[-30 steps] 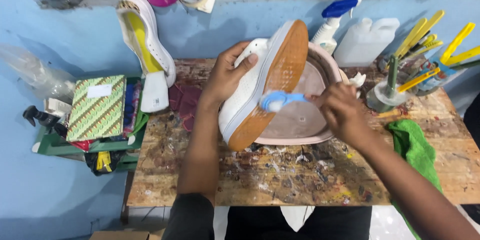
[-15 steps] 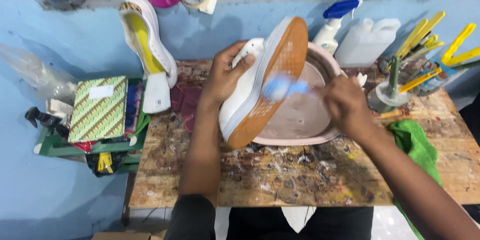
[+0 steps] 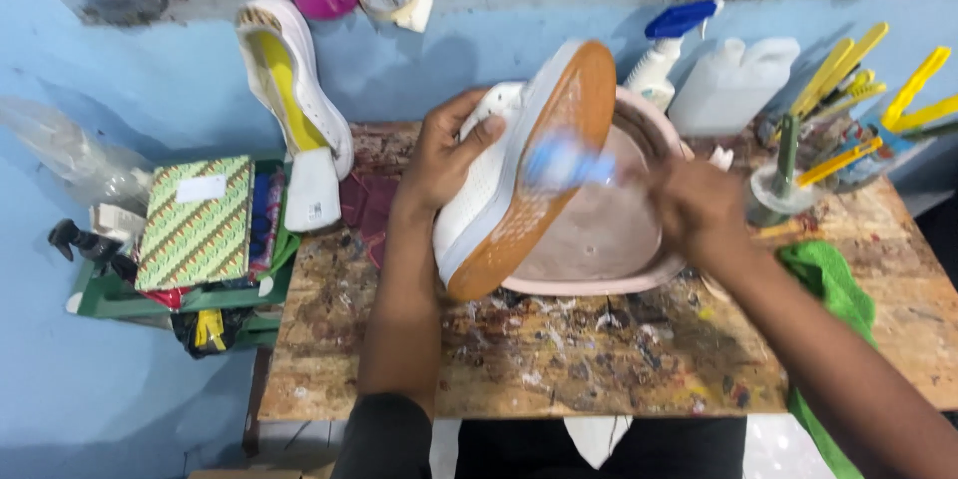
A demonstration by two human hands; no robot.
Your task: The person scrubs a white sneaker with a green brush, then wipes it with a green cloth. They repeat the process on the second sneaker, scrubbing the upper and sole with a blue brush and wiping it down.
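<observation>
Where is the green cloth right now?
In the head view the green cloth lies at the right of the wooden table, under the right forearm, just right of the pink basin.

A second white shoe with a yellow insole [image 3: 294, 105] leans on the blue wall. A white spray bottle with a blue trigger [image 3: 664, 55], a white plastic jug [image 3: 733, 85], a green cloth [image 3: 828, 284] and a green-patterned notebook [image 3: 195, 220] surround the paint-stained wooden desk [image 3: 599, 359].

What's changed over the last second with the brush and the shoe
The right hand has swept the blue brush up along the tan sole, from near the heel toward the middle. The left hand still grips the white shoe, tilted over the pink basin as before.
</observation>
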